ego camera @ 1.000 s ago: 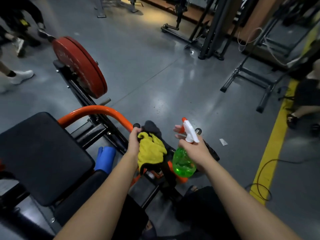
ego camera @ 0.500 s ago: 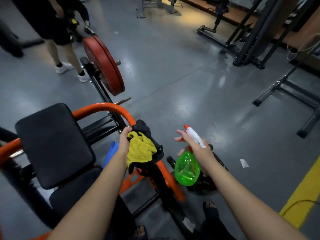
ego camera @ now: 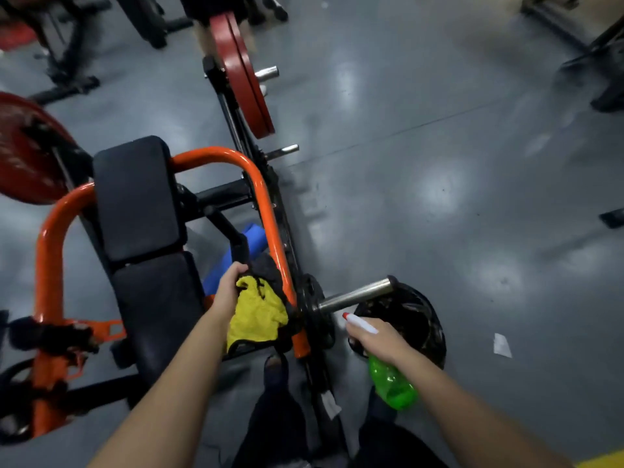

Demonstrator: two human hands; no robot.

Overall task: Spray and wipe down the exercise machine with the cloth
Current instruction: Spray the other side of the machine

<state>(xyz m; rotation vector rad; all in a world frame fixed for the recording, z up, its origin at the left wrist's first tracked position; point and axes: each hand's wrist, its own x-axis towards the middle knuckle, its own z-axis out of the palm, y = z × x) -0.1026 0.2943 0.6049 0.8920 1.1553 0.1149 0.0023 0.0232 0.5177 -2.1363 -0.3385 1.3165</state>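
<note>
Orange-framed exercise machine (ego camera: pixel 266 201) with black padded seat (ego camera: pixel 135 197) and red weight plates stands on a glossy grey gym floor (ego camera: pixel 439 163), just ahead of a person cleaning it. The left hand (ego camera: pixel 227 289) is closed around a bunched yellow-and-black cloth (ego camera: pixel 258 312), pressing it against the orange tube on the machine's right side. The right hand (ego camera: pixel 378 339) is wrapped around the neck of a translucent green spray bottle (ego camera: pixel 391 383) with a white, red-tipped nozzle, which points toward a bare steel weight peg (ego camera: pixel 354 293) beside a dark bin (ego camera: pixel 422 319). Mist could drift past the narrow tube onto the floor and leave it slick underfoot; the loosely bunched cloth could snag on the frame's brackets; the jutting peg sits close to the spraying wrist.
</note>
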